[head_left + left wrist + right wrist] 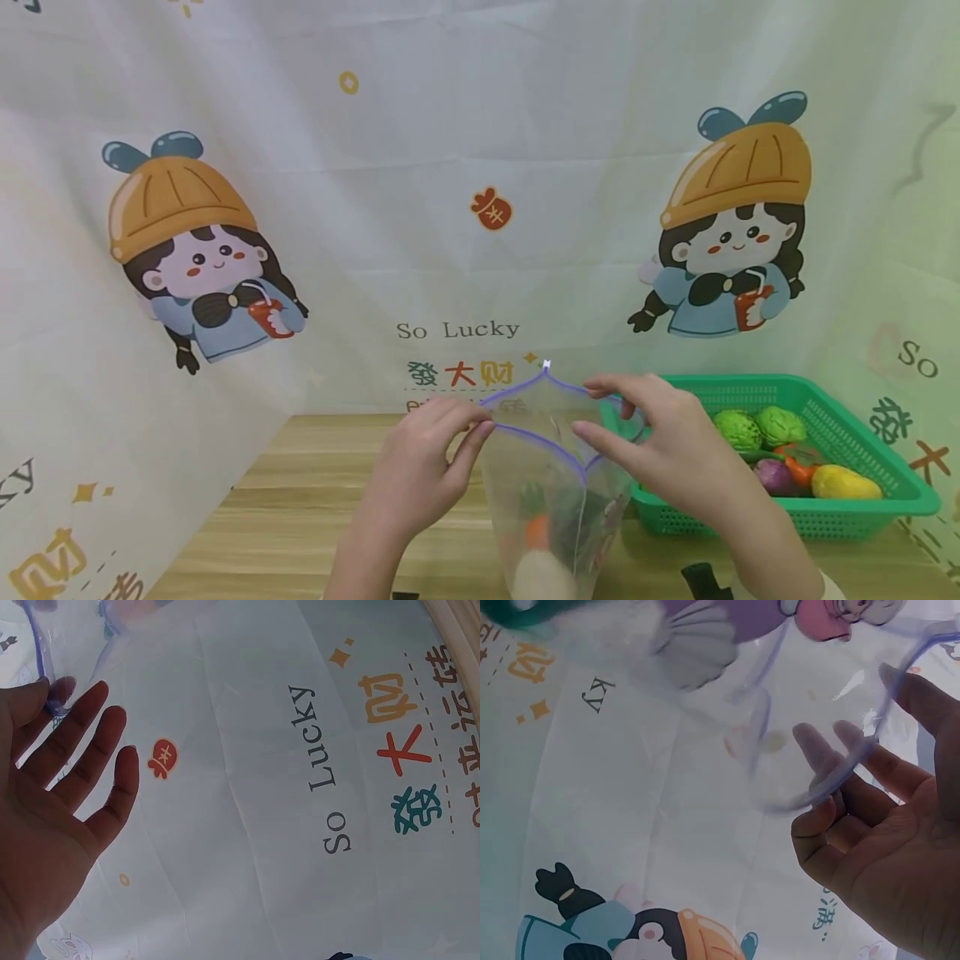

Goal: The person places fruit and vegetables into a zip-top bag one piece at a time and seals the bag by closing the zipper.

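Note:
A clear zip bag [510, 492] with a purple-blue rim stands on the table, its mouth spread wide and a white slider at the far corner. Through its wall show a white rounded item, something orange and dark green shapes, all blurred by the plastic. My left hand [423, 462] pinches the left side of the rim between thumb and forefinger; its other fingers [120, 780] are extended in the left wrist view. At the right side of the mouth is my right hand [671, 446], thumb and forefinger apart. The rim [855, 761] crosses its fingers in the right wrist view.
Right of the bag, a green plastic basket [795, 508] holds two green cabbages [757, 427], a purple onion [776, 477], a red-orange vegetable [802, 467] and a yellow one [843, 482]. A black object [703, 581] lies at the near edge. Printed cloth [420, 233] hangs behind the wooden table [262, 517].

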`<state>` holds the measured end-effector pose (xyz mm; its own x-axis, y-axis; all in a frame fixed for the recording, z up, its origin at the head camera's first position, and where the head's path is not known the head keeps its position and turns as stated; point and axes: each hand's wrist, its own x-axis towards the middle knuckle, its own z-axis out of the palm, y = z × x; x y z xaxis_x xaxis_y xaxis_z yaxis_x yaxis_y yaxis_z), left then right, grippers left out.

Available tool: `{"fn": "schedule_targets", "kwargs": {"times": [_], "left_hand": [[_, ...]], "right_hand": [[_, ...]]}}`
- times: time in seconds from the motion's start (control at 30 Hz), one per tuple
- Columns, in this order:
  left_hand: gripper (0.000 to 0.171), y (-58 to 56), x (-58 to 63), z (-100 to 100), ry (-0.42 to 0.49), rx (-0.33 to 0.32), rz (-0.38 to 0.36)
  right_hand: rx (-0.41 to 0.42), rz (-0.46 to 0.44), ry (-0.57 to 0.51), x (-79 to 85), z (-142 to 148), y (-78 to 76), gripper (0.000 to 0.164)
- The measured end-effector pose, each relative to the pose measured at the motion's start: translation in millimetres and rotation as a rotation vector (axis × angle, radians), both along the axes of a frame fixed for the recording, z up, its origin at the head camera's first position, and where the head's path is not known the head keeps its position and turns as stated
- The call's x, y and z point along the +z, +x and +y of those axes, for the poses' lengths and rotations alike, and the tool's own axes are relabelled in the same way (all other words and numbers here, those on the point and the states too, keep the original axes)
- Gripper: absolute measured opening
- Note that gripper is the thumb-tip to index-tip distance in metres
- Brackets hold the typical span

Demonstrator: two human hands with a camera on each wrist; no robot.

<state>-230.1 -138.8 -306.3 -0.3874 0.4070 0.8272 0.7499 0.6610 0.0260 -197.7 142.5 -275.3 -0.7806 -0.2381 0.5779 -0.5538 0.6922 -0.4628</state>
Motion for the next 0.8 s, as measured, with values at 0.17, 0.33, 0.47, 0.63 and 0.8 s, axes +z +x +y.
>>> {"fn": "schedule_targets", "kwargs": {"times": [0.17,0.33,0.47,0.63,0.8], "left_hand": [[0.004,-0.3,-0.7,0.9,-0.004,-0.015,0.004],[0.004,-0.5,-1.3,1.0,0.018,0.041,-0.022],[0.003,1.5,-1.5,0.3,0.022,0.186,-0.115],[0.004,3.8,0.0,0.2,0.009,0.278,-0.219],[0.004,4.0,0.4,0.7,0.025,0.266,-0.213]], "right_hand": [[-0.002,0.004,0.021,-0.4,0.1,0.1,0.032],[0.004,0.034,0.043,0.8,1.8,-1.5,0.025],[0.077,-0.006,0.099,-0.7,11.7,-4.5,0.025],[0.181,-0.158,0.288,-7.5,29.9,-9.9,0.037],[0.170,-0.083,0.313,-8.7,32.6,-15.9,0.010]]}}
